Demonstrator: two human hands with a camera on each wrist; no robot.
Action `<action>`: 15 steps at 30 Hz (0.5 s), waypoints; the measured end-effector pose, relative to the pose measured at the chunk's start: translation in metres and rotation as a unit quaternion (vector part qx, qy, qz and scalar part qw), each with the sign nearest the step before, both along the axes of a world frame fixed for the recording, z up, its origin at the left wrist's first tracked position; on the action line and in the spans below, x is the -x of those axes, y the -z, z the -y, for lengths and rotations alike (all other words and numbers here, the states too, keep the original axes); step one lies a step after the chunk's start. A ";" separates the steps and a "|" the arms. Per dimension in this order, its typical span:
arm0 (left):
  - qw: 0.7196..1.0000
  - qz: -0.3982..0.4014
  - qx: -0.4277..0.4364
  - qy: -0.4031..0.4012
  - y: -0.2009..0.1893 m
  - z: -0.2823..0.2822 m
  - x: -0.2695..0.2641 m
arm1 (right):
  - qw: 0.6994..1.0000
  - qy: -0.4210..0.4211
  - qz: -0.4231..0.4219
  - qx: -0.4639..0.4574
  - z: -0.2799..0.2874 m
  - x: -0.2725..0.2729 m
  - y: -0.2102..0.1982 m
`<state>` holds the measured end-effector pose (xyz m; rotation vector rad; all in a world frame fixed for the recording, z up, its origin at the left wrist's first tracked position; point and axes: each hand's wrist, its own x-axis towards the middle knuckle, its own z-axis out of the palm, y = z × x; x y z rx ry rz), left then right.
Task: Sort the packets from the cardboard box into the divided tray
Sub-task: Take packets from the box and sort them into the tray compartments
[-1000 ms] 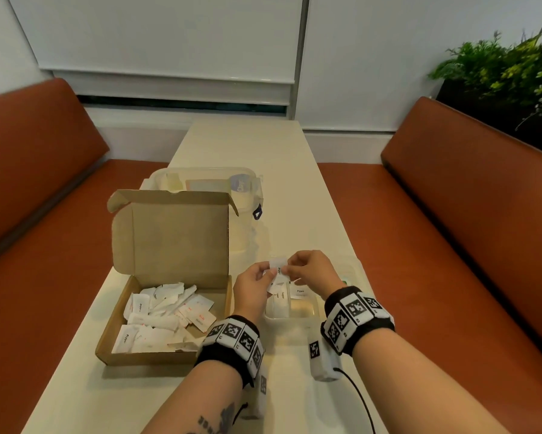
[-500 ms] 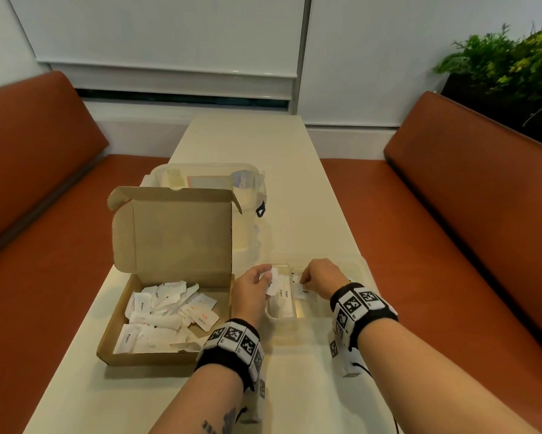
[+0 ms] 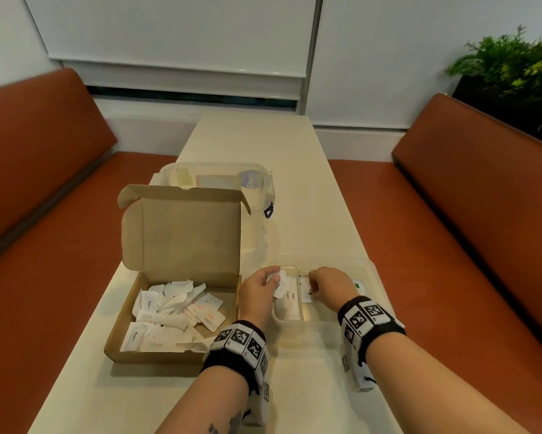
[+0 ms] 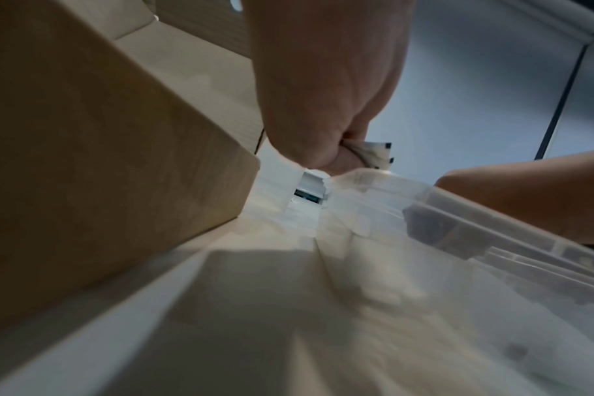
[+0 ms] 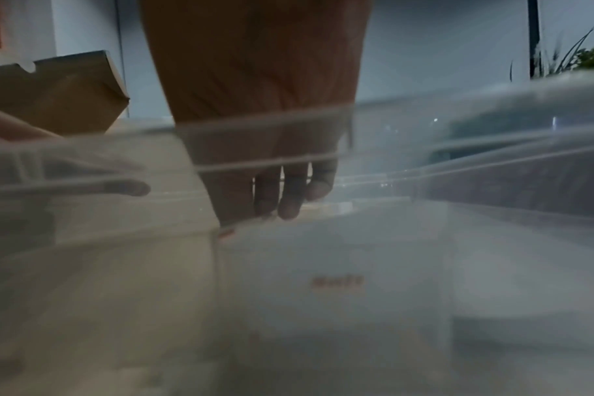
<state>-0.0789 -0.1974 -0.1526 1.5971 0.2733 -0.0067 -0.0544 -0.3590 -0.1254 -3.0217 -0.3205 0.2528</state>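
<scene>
The left hand [image 3: 261,288] pinches 1 white packet [image 3: 278,285] over the clear divided tray's [image 3: 373,270] left compartment. The right hand [image 3: 327,285] reaches curled into the next compartment; its grasp cannot be told. More packets [image 3: 169,311] fill the open cardboard box [image 3: 182,233] just left.

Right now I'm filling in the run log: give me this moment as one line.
step: sorting | left hand: pinches packet over tray | right hand: fingers down in tray | box: packets left
</scene>
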 end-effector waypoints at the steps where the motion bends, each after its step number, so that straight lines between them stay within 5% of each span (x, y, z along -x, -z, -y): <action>1: 1.000 0.000 -0.001 0.002 0.000 0.000 0.000 | 1.000 0.004 0.003 -0.002 -0.001 0.000 0.001; 9: 1.000 0.002 0.009 0.001 -0.003 0.001 0.001 | 0.993 0.063 0.031 -0.100 -0.005 0.001 0.000; 15: 0.997 0.006 0.068 -0.036 -0.009 0.006 0.002 | 0.887 0.155 -0.064 -0.430 -0.029 0.014 -0.016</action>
